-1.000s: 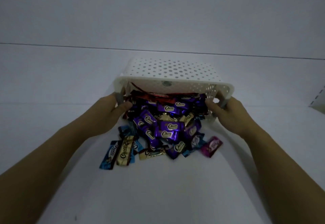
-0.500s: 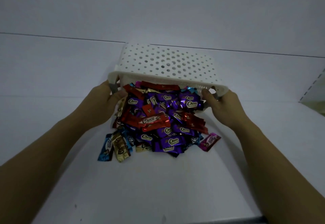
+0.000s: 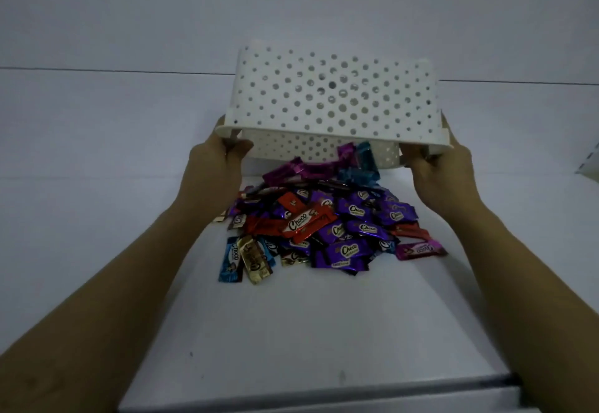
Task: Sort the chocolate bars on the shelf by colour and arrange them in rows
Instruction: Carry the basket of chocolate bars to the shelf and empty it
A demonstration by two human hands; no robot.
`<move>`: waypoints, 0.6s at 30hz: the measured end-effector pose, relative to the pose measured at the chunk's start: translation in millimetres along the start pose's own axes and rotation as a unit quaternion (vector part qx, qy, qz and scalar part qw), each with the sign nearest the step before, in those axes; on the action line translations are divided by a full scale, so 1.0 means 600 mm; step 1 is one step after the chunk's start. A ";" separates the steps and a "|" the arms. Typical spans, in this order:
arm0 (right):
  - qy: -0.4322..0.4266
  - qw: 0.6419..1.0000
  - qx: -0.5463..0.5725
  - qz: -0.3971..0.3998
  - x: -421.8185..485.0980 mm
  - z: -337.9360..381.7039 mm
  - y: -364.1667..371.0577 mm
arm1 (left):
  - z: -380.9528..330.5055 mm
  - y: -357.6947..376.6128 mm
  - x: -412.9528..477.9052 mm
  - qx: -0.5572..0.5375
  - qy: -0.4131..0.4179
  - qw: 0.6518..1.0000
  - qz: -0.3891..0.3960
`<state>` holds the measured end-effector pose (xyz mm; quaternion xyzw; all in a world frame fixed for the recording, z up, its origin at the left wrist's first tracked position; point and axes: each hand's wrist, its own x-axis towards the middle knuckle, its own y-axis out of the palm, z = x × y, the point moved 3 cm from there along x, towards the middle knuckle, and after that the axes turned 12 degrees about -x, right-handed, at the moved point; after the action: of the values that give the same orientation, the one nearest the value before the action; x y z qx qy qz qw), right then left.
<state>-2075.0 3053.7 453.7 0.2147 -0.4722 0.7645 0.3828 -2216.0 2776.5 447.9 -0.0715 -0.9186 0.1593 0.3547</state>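
Observation:
A white perforated basket (image 3: 334,95) is held upside down in the air, its bottom facing me. My left hand (image 3: 215,166) grips its left rim and my right hand (image 3: 436,169) grips its right rim. Below it a heap of chocolate bars (image 3: 327,228) lies on the white shelf (image 3: 308,322): purple, red, blue, gold and magenta wrappers mixed together. A few magenta and blue bars (image 3: 353,161) hang at the basket's mouth, mid-fall. A blue bar (image 3: 231,258) and a gold bar (image 3: 256,260) lie at the heap's left front, a magenta bar (image 3: 421,249) at its right.
The shelf's front edge (image 3: 324,393) runs across the bottom of the view. A white back wall (image 3: 129,17) rises behind the shelf. A white perforated upright (image 3: 590,164) shows at the far right.
The basket has been tipped further and lifted, from tilted on the shelf to fully overturned. Most bars have spilled out, and the heap on the shelf has grown.

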 end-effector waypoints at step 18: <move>0.084 0.987 0.126 0.062 0.028 0.051 -0.039 | -0.017 -0.013 0.024 -0.128 -0.075 0.989 -0.010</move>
<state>-2067.5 3039.1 492.4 0.1662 -0.3507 0.8552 0.3434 -2219.6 2775.0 466.8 -0.0950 -0.9562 0.0420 0.2738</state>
